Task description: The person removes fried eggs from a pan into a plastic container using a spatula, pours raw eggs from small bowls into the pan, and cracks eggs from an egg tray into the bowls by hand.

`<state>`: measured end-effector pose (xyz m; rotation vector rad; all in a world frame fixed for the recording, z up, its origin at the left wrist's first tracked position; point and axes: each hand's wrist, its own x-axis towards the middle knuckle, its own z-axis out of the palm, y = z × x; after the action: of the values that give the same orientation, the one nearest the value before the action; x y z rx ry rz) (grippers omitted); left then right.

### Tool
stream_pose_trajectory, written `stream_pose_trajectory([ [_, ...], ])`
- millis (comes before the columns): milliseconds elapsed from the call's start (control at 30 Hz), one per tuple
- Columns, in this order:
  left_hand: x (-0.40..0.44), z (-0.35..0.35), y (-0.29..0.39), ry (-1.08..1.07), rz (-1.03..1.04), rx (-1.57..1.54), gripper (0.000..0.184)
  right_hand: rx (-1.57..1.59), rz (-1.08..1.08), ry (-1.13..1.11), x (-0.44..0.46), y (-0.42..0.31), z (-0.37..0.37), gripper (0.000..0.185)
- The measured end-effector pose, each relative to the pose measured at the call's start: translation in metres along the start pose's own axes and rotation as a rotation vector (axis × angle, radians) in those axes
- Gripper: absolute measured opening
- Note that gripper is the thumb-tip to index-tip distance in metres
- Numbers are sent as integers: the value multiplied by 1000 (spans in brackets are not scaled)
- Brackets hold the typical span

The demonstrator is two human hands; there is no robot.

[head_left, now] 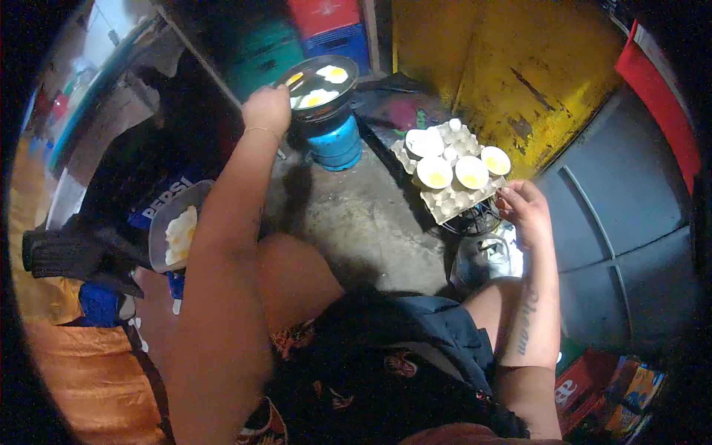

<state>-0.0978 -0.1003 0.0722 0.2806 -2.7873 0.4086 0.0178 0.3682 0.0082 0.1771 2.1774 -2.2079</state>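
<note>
My left hand [267, 111] is closed at the near left rim of a dark frying pan [351, 65]. A thin brownish piece shows by its fingertips, but I cannot make out what they grip. Fried eggs [319, 98] with yellow yolks lie apart in the pan. My right hand [525, 208] pinches the near right edge of a grey cardboard egg tray [445, 211]. On that tray stand several white bowls, among them a bowl [434, 172] with raw egg in it, and a white egg [455, 124] sits toward the back.
The pan rests over a blue gas cylinder [335, 144]. Left of my arm, a clear container [158, 241] holds fried eggs near a dark PEPSI cloth [167, 200]. A black wire stand [475, 221] is under the tray. Yellow metal panels [512, 67] and grey doors [593, 200] border the right side.
</note>
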Motion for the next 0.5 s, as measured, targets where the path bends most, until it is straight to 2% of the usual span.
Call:
stream_pose_trajectory([
  [400,-10,-21,-7,-39,22,26,24,-7,-29,6,0,-2,4,11],
  [500,-19,-31,-12,-37,23,41,23,-51,-10,-94,4,3,-6,16],
])
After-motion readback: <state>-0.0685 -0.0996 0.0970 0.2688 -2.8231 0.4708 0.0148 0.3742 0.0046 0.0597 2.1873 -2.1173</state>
